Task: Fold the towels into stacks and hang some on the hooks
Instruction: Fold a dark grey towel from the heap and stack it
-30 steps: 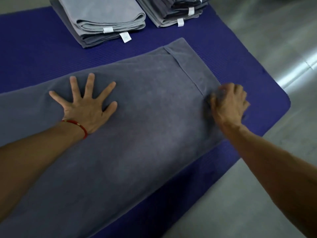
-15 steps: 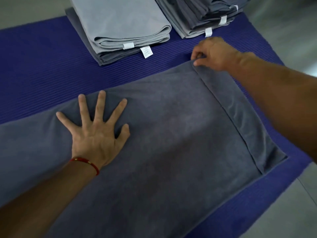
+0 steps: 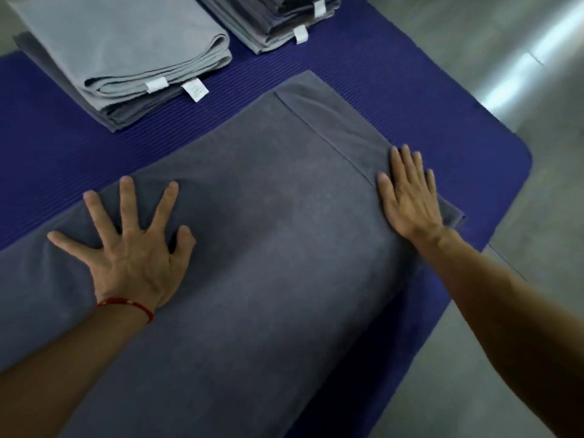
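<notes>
While both hands, left hand (image 3: 136, 260) and right hand (image 3: 410, 200), press flat, spread, the towel (image 3: 268, 248) nears the mat (image 3: 474, 147) edge.

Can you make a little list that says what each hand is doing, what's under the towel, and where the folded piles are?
left hand: flat, fingers spread, presses on the towel
right hand: flat, fingers together, presses near the towel's hem
under the towel: mat
light pile: far left on the mat
dark pile: far, to its right
floor: on the right

Head-worn view, steeply downward, close over mat (image 3: 47, 128)
</notes>
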A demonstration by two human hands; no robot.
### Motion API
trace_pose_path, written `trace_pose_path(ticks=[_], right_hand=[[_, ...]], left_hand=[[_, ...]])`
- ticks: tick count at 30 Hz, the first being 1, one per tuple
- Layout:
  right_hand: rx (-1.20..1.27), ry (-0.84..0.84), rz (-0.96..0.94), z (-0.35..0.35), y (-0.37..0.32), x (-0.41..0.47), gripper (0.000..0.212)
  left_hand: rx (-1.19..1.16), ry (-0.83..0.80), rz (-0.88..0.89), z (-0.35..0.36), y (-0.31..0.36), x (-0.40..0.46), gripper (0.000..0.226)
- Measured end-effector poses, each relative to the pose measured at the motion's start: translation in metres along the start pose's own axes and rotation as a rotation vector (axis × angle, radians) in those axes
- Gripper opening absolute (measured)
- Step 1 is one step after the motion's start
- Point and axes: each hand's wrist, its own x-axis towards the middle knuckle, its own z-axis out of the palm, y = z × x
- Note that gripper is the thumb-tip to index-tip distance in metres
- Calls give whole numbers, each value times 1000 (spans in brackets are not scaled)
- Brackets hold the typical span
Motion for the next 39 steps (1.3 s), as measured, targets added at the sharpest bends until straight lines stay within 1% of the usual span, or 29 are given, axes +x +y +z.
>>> trace_pose_path(ticks=[2, 4, 6, 7, 8, 11, 13, 15, 17, 20, 24, 28, 32, 36, 39], right_hand=[[-31, -20, 81, -3, 37, -41, 71], [-66, -70, 180, -5, 52, -69, 73], [-152, -69, 246, -5, 44, -88, 73], [-191, -54, 230, -4, 29, -98, 73], [-202, -38, 180, -2, 9, -109, 72], [-148, -29, -67, 19, -80, -157, 70], [-86, -23, -144, 43, -148, -197, 71], [-14, -36, -158, 67, -212, -238, 71], [32, -30, -212, 86, -267, -277, 70], [45, -49, -413, 101, -331, -334, 69], [36, -159, -711, 113, -373, -393, 66], [3, -245, -925, 121, -395, -440, 68], [-27, -301, -1052, 123, -400, -477, 68], [-52, -348, -1229, 128, -404, -505, 66], [-61, -369, -1286, 127, -411, -508, 67]], left_hand=[[12, -12, -12, -3, 0, -1, 66], [29, -16, -17, -2, -1, -2, 66], [41, -20, -17, 2, -5, 1, 66], [40, -30, -16, 2, -7, 3, 65], [32, -42, -3, 1, -10, 4, 65], [-22, -53, 74, -5, -31, -9, 61], [-36, -39, 73, -3, -63, -37, 58], [-40, -23, 11, 2, -108, -73, 56], [-50, -29, -62, 4, -162, -104, 55], [-53, -52, -216, 2, -247, -142, 55], [-121, -74, -354, 3, -330, -181, 54], [-193, -129, -414, 3, -393, -209, 51], [-239, -141, -393, 5, -408, -210, 50], [-287, -186, -378, 0, -410, -209, 49], [-343, -192, -345, -3, -412, -208, 50]])
